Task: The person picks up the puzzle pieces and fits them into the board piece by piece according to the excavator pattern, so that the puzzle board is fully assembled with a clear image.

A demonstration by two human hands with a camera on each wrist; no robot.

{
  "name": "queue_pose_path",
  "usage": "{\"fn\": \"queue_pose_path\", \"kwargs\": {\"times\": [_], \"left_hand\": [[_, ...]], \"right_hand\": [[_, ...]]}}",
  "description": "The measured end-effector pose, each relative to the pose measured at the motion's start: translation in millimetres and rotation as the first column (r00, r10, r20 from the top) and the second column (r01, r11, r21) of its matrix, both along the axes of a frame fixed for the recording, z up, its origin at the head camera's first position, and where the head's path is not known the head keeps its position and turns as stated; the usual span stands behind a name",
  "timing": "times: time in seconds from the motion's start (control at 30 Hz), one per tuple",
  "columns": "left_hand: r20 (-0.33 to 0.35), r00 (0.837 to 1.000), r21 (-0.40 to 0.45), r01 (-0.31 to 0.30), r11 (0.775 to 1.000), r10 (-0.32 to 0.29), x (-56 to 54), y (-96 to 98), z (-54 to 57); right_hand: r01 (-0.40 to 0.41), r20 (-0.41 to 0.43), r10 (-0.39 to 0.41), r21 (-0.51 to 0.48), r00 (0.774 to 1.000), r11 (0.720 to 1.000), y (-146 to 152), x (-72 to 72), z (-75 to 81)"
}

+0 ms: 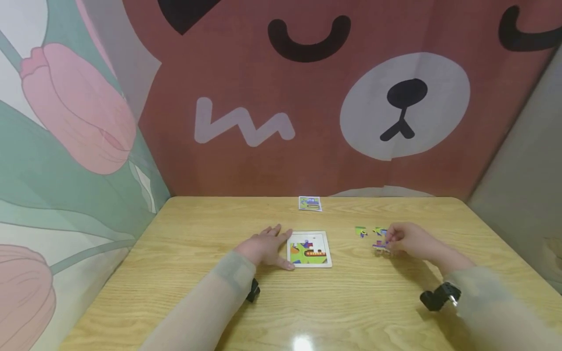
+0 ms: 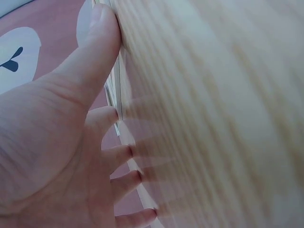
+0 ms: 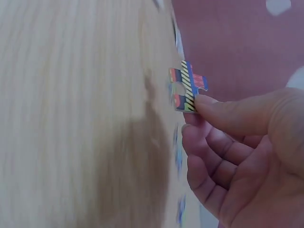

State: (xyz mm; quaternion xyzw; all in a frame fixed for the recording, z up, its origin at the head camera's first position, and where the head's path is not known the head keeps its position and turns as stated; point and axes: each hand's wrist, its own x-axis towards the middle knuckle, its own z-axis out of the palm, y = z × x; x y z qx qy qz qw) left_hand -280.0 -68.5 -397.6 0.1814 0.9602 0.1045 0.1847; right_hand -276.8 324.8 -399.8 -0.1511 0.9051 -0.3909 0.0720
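A square jigsaw puzzle board (image 1: pixel 329 248) with a white frame lies on the table, partly filled with a green and orange picture. My left hand (image 1: pixel 265 247) rests at its left side, fingers spread, with the thumb by the near left corner. In the left wrist view the fingertips (image 2: pixel 135 176) touch the wood. To the right of the board, my right hand (image 1: pixel 408 239) pinches a jigsaw piece (image 3: pixel 189 85) between thumb and fingers. Black and yellow stripes, blue and red mark this piece, held tilted above the table. Other loose pieces (image 1: pixel 360 231) lie close to that hand.
A small picture card (image 1: pixel 310 204) lies at the table's far edge. Behind the wooden table (image 1: pixel 351 302) stands a wall (image 1: pixel 246 170) with a large bear mural. A flower-patterned wall (image 1: pixel 88 204) borders the left side.
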Motion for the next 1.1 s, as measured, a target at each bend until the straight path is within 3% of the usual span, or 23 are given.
{"fn": "queue_pose_path", "kwargs": {"times": [0.27,0.53,0.77,1.1], "left_hand": [[0.0,1.0,-0.005,-0.003,1.0,0.003,-1.4,1.1,-0.7],[0.009,1.0,0.006,-0.006,1.0,0.006,-1.7,0.7,0.7],[0.012,1.0,0.005,-0.006,1.0,0.006,0.1,0.2,2.1],[0.019,1.0,0.018,-0.012,1.0,0.012,0.6,0.6,2.4]], "right_hand": [[-0.034,0.023,0.037,-0.113,0.999,0.993,-66.6,-13.2,11.2],[-0.054,0.035,0.058,-0.118,0.998,0.992,-120.8,-26.3,2.6],[-0.029,0.045,0.033,-0.066,0.998,0.997,-139.7,-27.7,-7.9],[-0.043,0.066,0.046,-0.047,0.997,0.998,-149.2,-27.9,-9.9]]}}
